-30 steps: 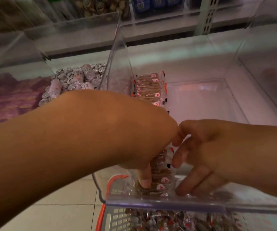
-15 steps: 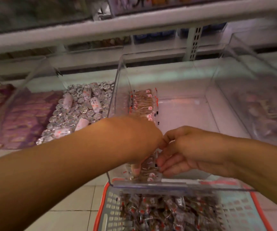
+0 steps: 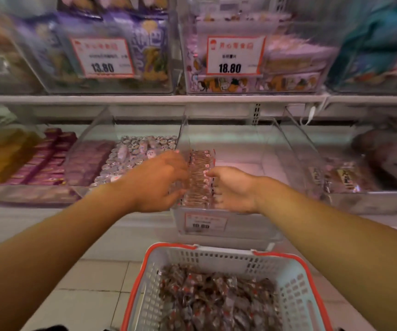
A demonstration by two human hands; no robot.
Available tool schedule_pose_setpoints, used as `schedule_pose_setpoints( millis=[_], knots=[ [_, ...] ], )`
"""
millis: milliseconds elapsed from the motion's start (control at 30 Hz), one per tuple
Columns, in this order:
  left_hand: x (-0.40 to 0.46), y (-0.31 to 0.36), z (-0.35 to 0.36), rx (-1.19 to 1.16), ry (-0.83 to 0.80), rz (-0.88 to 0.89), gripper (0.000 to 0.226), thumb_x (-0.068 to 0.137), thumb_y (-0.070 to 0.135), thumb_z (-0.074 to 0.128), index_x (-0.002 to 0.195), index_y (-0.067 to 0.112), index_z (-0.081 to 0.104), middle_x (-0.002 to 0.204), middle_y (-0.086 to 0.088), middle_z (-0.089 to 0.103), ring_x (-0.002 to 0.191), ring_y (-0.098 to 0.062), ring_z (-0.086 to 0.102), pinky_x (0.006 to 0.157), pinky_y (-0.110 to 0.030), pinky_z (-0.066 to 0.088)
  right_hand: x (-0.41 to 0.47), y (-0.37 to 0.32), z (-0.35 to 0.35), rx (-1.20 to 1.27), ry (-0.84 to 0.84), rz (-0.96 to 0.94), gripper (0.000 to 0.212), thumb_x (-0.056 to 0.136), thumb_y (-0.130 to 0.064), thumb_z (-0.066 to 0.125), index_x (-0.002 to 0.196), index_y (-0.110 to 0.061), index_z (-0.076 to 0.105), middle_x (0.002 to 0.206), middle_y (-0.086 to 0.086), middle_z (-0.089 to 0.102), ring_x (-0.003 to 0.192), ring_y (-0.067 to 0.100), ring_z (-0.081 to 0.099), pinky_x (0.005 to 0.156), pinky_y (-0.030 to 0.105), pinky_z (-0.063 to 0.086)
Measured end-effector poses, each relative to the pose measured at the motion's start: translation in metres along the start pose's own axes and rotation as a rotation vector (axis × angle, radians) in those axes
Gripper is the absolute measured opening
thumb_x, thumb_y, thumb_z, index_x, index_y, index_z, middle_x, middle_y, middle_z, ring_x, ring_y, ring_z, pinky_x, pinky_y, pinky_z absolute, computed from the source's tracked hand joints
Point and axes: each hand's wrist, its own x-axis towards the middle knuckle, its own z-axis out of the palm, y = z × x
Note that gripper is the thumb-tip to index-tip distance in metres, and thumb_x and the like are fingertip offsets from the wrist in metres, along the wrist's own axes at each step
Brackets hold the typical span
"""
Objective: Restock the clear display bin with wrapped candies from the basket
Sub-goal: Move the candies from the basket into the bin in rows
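Observation:
A clear display bin (image 3: 245, 225) sits on the lower shelf, with a price label on its front wall. Inside, along its left wall, lies a neat row of brown wrapped candies (image 3: 199, 180) with red-and-white ends. My left hand (image 3: 159, 182) touches the row's left side with spread fingers, which are blurred. My right hand (image 3: 234, 189) presses against the row's right side with thumb and fingertips. The rest of the bin floor to the right is bare. Below stands a white basket with an orange rim (image 3: 145, 271), holding a heap of loose wrapped candies (image 3: 216, 299).
Left of the bin is a bin of silver-wrapped sweets (image 3: 135, 154), then purple boxes (image 3: 47, 158). Another clear bin with packets (image 3: 350, 177) stands on the right. The upper shelf (image 3: 192, 99) carries bins with price tags 13.80 and 18.80. Tiled floor lies around the basket.
My head has pulled back and up, so the upper shelf and the whole basket show. Both hands moved from the row's near end to either side of the row.

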Motion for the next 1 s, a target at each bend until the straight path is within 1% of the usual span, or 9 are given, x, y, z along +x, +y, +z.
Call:
schedule_pose_setpoints(
  millis=[100,333,400,500,600,667,733,833,1000],
  knots=[
    [0.000,0.007,0.021,0.023,0.134,-0.022,0.015,0.084,0.015,0.063,0.094,0.008,0.070,0.099,-0.011,0.064,0.104,-0.033,0.055,0.105,-0.040,0.035,0.003,0.002,0.014,0.024,-0.040,-0.027,0.035,0.104,-0.020,0.033,0.079,-0.014,0.057,0.056,-0.002,0.065,0.046,0.007,0.063,0.045,0.014,0.047],
    [0.002,0.009,0.022,0.146,0.095,-0.025,0.033,0.090,0.046,0.048,0.097,0.022,0.070,0.106,0.002,0.062,0.112,-0.020,0.048,0.108,-0.036,0.030,-0.013,0.000,0.003,-0.447,0.154,-0.068,0.027,0.104,-0.030,0.042,0.121,-0.016,0.058,0.115,0.000,0.057,0.101,0.023,0.056,0.088,0.034,0.048],
    [-0.001,0.016,0.021,0.135,0.177,-0.026,0.023,0.088,0.036,0.055,0.092,0.018,0.069,0.100,-0.001,0.063,0.105,-0.023,0.053,0.101,-0.036,0.035,-0.021,0.010,0.000,-0.739,0.497,-0.406,0.022,0.101,-0.022,0.049,0.111,-0.012,0.066,0.105,0.003,0.068,0.094,0.023,0.064,0.085,0.037,0.053],
    [-0.016,0.038,0.037,-0.021,0.687,-0.137,0.012,0.083,0.020,0.064,0.073,0.016,0.060,0.070,0.003,0.052,0.074,-0.017,0.051,0.072,-0.029,0.035,-0.049,0.053,-0.002,-0.657,0.894,-1.170,0.017,0.097,-0.022,0.051,0.093,-0.026,0.066,0.073,-0.014,0.063,0.066,0.002,0.058,0.061,0.018,0.047],
    [-0.048,0.085,0.097,-0.283,0.932,-0.337,0.018,0.082,0.018,0.062,0.067,0.016,0.053,0.063,0.011,0.033,0.059,-0.014,0.039,0.060,-0.026,0.029,-0.055,0.144,0.000,-0.636,0.894,-1.220,0.014,0.096,-0.029,0.050,0.092,-0.026,0.063,0.065,-0.014,0.051,0.058,0.004,0.051,0.057,0.014,0.036],
    [-0.076,0.116,0.160,-0.410,0.681,-0.510,0.011,0.081,0.020,0.064,0.073,0.014,0.060,0.061,0.008,0.043,0.058,-0.022,0.051,0.057,-0.032,0.043,-0.040,0.217,-0.004,-0.719,0.765,-0.816,0.015,0.094,-0.029,0.055,0.100,-0.024,0.067,0.076,-0.013,0.063,0.071,0.013,0.063,0.067,0.026,0.049],
    [-0.107,0.141,0.220,-0.477,0.136,-0.734,0.016,0.085,0.024,0.064,0.096,0.012,0.065,0.084,-0.006,0.063,0.083,-0.031,0.064,0.074,-0.041,0.052,-0.024,0.284,-0.008,-0.759,0.500,-0.251,0.034,0.094,-0.029,0.063,0.126,-0.017,0.061,0.108,0.004,0.071,0.099,0.027,0.067,0.082,0.040,0.054],
    [-0.152,0.175,0.287,-0.744,-0.538,-0.942,0.037,0.088,0.026,0.068,0.119,0.015,0.052,0.127,-0.015,0.054,0.120,-0.033,0.052,0.100,-0.043,0.045,-0.005,0.356,-0.007,-0.531,0.182,0.318,0.081,0.085,-0.024,0.079,0.147,0.002,0.034,0.147,0.017,0.047,0.128,0.032,0.053,0.085,0.024,0.055],
    [-0.162,0.181,0.341,-1.062,-0.616,-1.296,0.090,0.081,0.027,0.079,0.150,0.008,0.025,0.148,-0.018,0.040,0.132,-0.034,0.046,0.105,-0.044,0.044,0.024,0.414,-0.014,-0.577,0.333,0.390,0.117,0.067,-0.032,0.092,0.154,-0.006,0.019,0.155,0.012,0.037,0.138,0.030,0.042,0.106,0.031,0.041]
  ],
)
